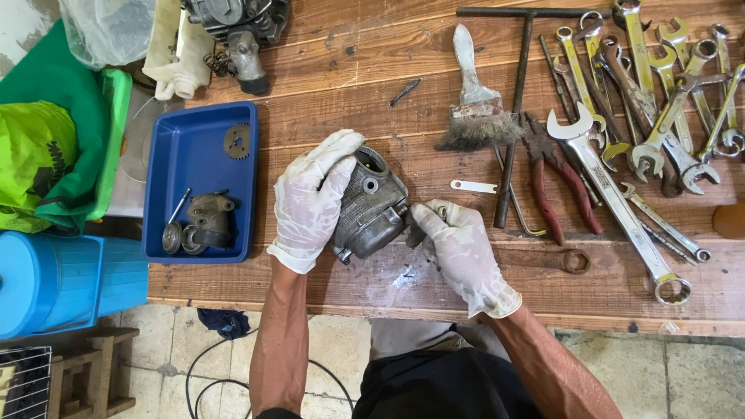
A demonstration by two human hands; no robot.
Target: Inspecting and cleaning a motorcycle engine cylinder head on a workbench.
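My gloved left hand [310,203] wraps over a grey metal engine part [371,208] at the front middle of the wooden tabletop [349,85], its grip closed around the casting's rounded side. My right hand [463,252] pinches at the part's right edge, fingers narrowed on some small fitting there (too small for me to identify). The risk, as I judge it: the casting looks greasy and rests on its curve, so a hard tug from the right could roll it out from under my palm, and any tiny piece freed could drop off the near edge to the tiled floor [636,365]. A blue tray [177,155] to the left holds a gear and other dark parts. A worn brush [477,101], red-handled pliers [559,182] and a spread of spanners [644,101] lie to the right. The planks are stained and scuffed; a blue bin [70,283] and green bags stand beside the bench.
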